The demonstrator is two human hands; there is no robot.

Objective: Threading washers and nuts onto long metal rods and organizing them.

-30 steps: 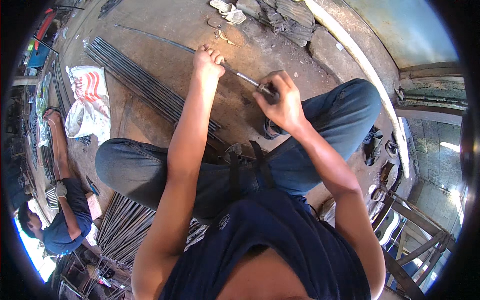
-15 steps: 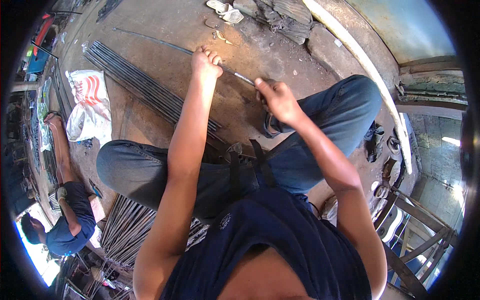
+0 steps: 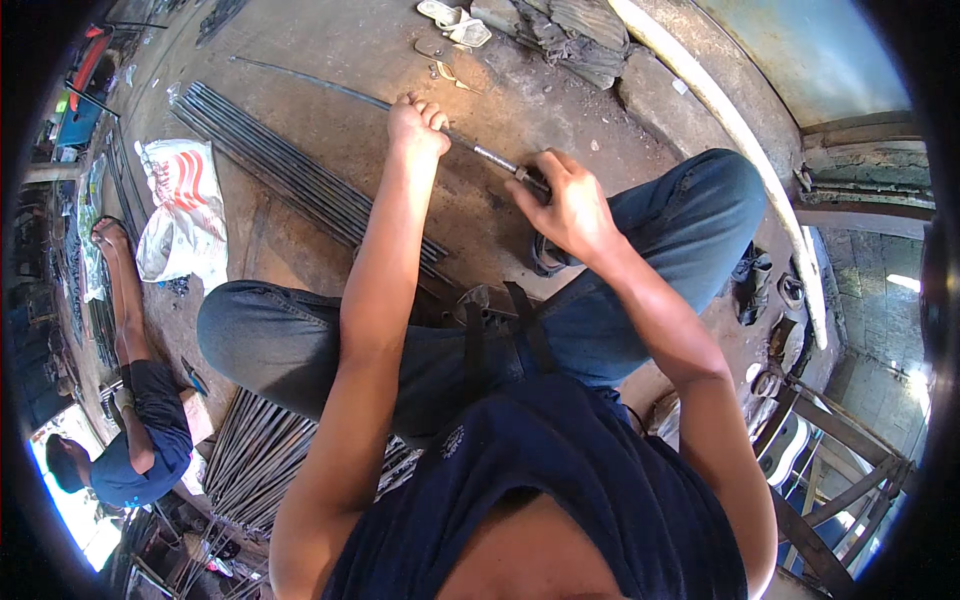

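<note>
A long thin metal rod [image 3: 312, 79] slants across in front of me, from the far left down toward my right knee. My left hand [image 3: 417, 125] is closed in a fist around it. Past that fist, a short stretch of the rod looks bright and shiny, perhaps threaded. At the near end sits a dark, short cylindrical metal piece [image 3: 533, 180], like a nut or coupling. My right hand [image 3: 570, 205] has its thumb and fingers curled loosely round this piece, partly hiding it.
Several similar rods [image 3: 300, 170] lie bundled on the floor to the left, beside a white sack [image 3: 182, 215]. More rods [image 3: 265, 460] are heaped behind my left knee. Another person [image 3: 140, 440] sits at the far left. Sandals [image 3: 455, 22] and a pale curved pole [image 3: 720, 100] lie beyond.
My right hand has loosened and turned on the rod's near end, its fingers lifting so the dark metal piece shows. The left fist keeps its grip on the rod.
</note>
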